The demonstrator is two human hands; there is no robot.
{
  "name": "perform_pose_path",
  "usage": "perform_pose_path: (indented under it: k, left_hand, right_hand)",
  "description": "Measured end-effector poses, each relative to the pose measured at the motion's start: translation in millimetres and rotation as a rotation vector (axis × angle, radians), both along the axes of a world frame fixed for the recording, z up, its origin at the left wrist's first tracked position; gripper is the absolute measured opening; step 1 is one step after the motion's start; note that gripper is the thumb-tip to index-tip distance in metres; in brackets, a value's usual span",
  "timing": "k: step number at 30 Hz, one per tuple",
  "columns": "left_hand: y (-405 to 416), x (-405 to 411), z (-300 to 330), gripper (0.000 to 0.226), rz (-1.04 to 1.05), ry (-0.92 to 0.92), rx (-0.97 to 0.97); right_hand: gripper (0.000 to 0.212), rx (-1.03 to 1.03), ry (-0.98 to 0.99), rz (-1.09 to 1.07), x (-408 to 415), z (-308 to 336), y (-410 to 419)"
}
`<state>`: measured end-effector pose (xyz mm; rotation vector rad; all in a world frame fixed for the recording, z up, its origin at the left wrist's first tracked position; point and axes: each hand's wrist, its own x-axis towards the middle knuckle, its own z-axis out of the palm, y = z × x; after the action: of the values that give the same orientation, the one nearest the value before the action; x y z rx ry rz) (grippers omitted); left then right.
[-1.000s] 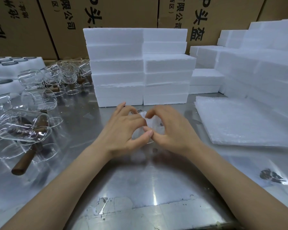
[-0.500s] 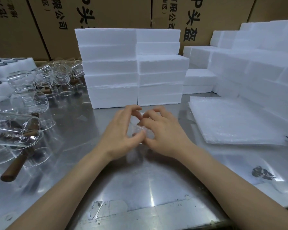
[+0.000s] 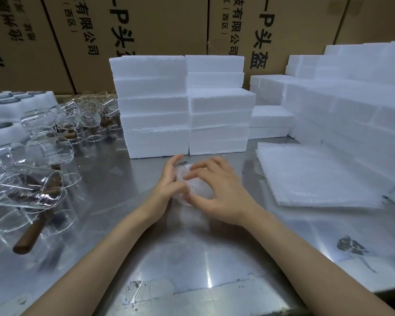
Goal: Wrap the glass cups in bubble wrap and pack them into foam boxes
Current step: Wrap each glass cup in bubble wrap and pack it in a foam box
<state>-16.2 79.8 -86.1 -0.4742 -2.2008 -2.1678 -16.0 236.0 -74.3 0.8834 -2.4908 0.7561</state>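
A glass cup wrapped in bubble wrap [image 3: 193, 190] sits between both hands at the middle of the steel table [image 3: 192, 258]. My left hand [image 3: 169, 185] grips its left side, thumb and fingers curled round it. My right hand [image 3: 219, 192] covers its right side and top, fingers pressing the wrap down. Most of the cup is hidden by the hands. Bare glass cups with brown wooden handles [image 3: 39, 190] lie heaped on the left. Two stacks of white foam boxes [image 3: 180, 106] stand just behind the hands.
A pile of bubble wrap sheets [image 3: 317, 174] lies to the right. More foam boxes [image 3: 342, 106] are stacked at the far right. Foam trays with round holes [image 3: 7, 110] sit at the far left. Cardboard cartons [image 3: 146, 30] wall the back.
Both hands have kept turning the wrapped cup in place. The right hand's fingers now reach further over the top of it, and the left fingers have shifted along its side.
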Motion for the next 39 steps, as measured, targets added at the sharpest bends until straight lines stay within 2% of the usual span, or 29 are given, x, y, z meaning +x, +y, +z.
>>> perform_pose_path:
  k: [3, 6, 7, 9, 11, 13, 16, 19, 22, 23, 25, 28, 35, 39]
  left_hand:
    - [-7.4, -1.4, 7.6, 0.068, 0.062, -0.092, 0.199]
    - [-16.7, -4.7, 11.5, 0.047, 0.186, -0.117, 0.180]
    - [-18.2, -5.5, 11.4, 0.049, 0.206, -0.125, 0.163]
    - [-18.0, -7.1, 7.9, 0.056, 0.209, -0.108, 0.105]
    - [-16.1, -8.3, 3.4, 0.047, 0.195, -0.082, 0.030]
    - [-16.2, -10.3, -0.9, 0.047, 0.176, -0.069, 0.006]
    - [-18.7, -12.2, -3.6, 0.061, 0.169, -0.057, 0.000]
    - [-19.7, -12.9, -4.3, 0.061, 0.162, -0.046, -0.011]
    - [-19.5, -12.4, -4.1, 0.049, 0.152, -0.046, -0.010]
    - [-19.6, -12.0, -3.9, 0.050, 0.150, -0.043, -0.009]
    - [-19.2, -11.0, -3.2, 0.060, 0.144, -0.038, -0.003]
    - [-18.7, -10.6, -2.4, 0.064, 0.141, -0.033, -0.007]
    - [-19.6, -9.0, -2.9, 0.064, 0.119, -0.035, -0.036]
    - [-20.5, -8.8, -3.5, 0.054, 0.090, -0.027, -0.055]
  right_hand:
    - [0.033, -0.416, -0.049, 0.031, -5.9, 11.9, 7.4]
    - [0.014, -0.846, -0.281, -0.120, -35.3, 30.1, 19.9]
    - [0.016, -0.961, -0.402, -0.198, -51.2, 36.7, 26.4]
    - [0.039, -1.078, -0.635, -0.334, -83.4, 52.7, 42.6]
    - [0.055, -1.165, -0.801, -0.390, -108.5, 68.6, 57.2]
    - [0.064, -1.147, -0.856, -0.454, -127.2, 79.5, 64.7]
    - [0.072, -1.047, -0.857, -0.529, -145.7, 90.3, 62.8]
    - [0.062, -1.027, -0.854, -0.510, -154.7, 98.1, 53.5]
    - [0.033, -1.060, -0.814, -0.484, -157.8, 101.8, 47.6]
    - [0.029, -1.076, -0.794, -0.483, -156.8, 102.1, 47.2]
    - [0.027, -1.094, -0.767, -0.489, -156.2, 100.3, 49.1]
    - [0.033, -1.128, -0.793, -0.492, -153.1, 97.4, 53.5]
    - [0.038, -1.229, -0.827, -0.507, -144.2, 97.8, 63.1]
    - [0.037, -1.271, -0.810, -0.516, -138.6, 97.8, 69.9]
